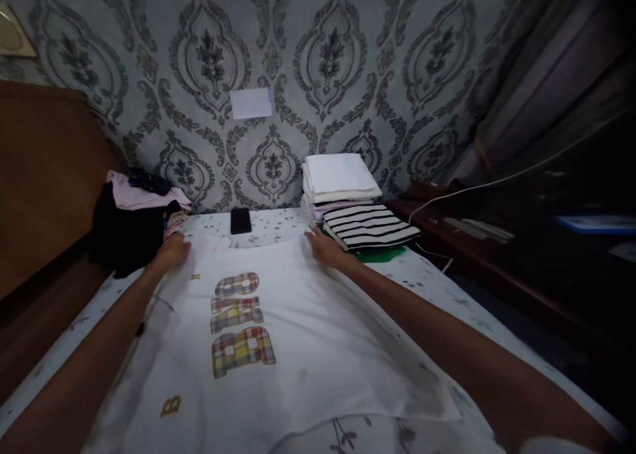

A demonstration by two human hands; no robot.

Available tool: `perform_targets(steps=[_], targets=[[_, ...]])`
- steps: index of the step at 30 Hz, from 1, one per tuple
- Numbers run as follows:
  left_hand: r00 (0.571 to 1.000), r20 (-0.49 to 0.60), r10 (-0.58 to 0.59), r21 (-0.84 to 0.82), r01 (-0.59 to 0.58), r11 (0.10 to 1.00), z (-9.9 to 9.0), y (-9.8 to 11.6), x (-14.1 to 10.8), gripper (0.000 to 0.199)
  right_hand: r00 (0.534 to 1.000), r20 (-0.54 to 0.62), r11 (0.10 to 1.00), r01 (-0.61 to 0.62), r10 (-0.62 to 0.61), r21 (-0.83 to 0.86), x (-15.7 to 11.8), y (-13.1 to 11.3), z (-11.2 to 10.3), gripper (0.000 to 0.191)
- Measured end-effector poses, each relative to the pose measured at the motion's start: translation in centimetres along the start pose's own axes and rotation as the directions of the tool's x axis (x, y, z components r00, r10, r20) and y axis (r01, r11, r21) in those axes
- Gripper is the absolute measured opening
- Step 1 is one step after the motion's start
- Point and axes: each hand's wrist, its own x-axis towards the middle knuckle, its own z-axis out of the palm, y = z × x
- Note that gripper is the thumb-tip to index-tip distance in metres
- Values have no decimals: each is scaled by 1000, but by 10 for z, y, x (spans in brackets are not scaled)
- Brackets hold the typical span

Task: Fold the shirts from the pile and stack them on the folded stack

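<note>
A white T-shirt (318, 348) with plaid letters and small yellow letters lies spread over the bed, its far edge between my hands. My left hand (175, 250), somewhat blurred, is closed on the shirt's far left corner. At the far right corner, my right hand (324, 247) grips the cloth with its fingers curled at the edge; the fingertips are partly hidden. Just beyond my right hand lies a folded black-and-white striped garment (370, 227), on top of green cloth (382, 254).
Folded white clothes (340, 173) top a stack against the patterned wall. A black phone (241, 221) lies on the floral sheet (271, 225). Black clothing (132, 235) and a pink garment (144, 194) are heaped at left. A white cable (489, 183) crosses at right.
</note>
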Motion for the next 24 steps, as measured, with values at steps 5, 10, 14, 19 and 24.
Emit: perform_targets(steps=[5,10,14,19,24], targets=[[997,4,-82,-5,82,997,22,1,30,26,998,62,1000,-9,11,-23,53,17,12,31],[995,-101,-1,-49,-4,999,18,-4,34,29,1000,-2,999,-31,31,-27,69,28,16,27],[971,-237,-5,-82,-14,997,19,-4,33,40,987,-121,994,-112,110,-12,71,17,29,40],[990,-134,-32,10,34,999,28,0,34,33,970,-186,987,-159,159,15,69,10,40,45],[970,-244,0,84,22,996,24,12,23,45,977,-209,998,-44,52,44,55,13,42,49]])
